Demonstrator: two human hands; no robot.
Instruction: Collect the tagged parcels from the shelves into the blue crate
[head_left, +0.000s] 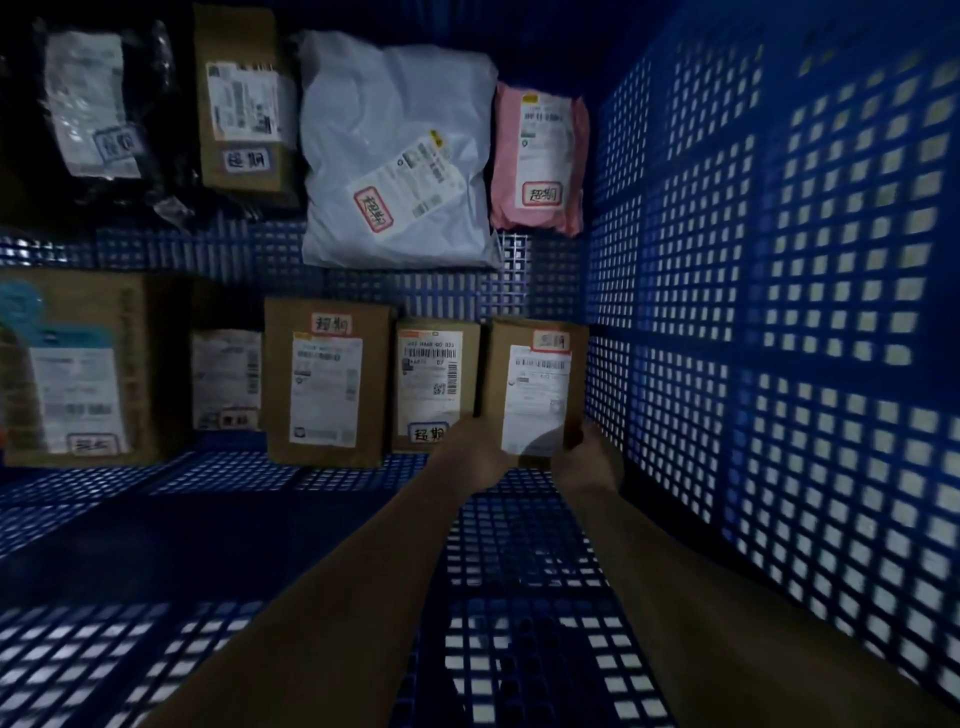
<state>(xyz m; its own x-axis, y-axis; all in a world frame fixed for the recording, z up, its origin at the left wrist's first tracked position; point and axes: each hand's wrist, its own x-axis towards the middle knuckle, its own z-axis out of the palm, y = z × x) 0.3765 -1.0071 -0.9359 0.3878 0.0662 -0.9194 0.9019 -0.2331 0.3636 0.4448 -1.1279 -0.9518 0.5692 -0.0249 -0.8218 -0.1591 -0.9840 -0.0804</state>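
You are at the set-down step. Both your hands hold one cardboard parcel (535, 384) inside the blue crate (779, 260), at the right end of the nearer row.

Your left hand (470, 452) grips the parcel's lower left corner. Its fingers reach into the narrow gap beside the neighbouring box (434, 379), which stands just to the left of them. Your right hand (589, 457) grips the lower right corner, with the thumb on the labelled face and the mesh wall just to the right of your fingers. How far the fingers curl behind the parcel is hidden, and the light is dim.

The parcel stands just beyond your fingertips, label up, with its red tag at the far edge. I cannot tell whether its base rests on the crate floor yet.

Next, you probably have to settle it flat in line with its neighbour. Then loosen both grips and draw your fingers back towards yourself, taking care that the left ones do not drag the neighbouring box. Further beyond your fingers lie a white mailer bag (395, 150) and a pink mailer (540, 156), both tagged.
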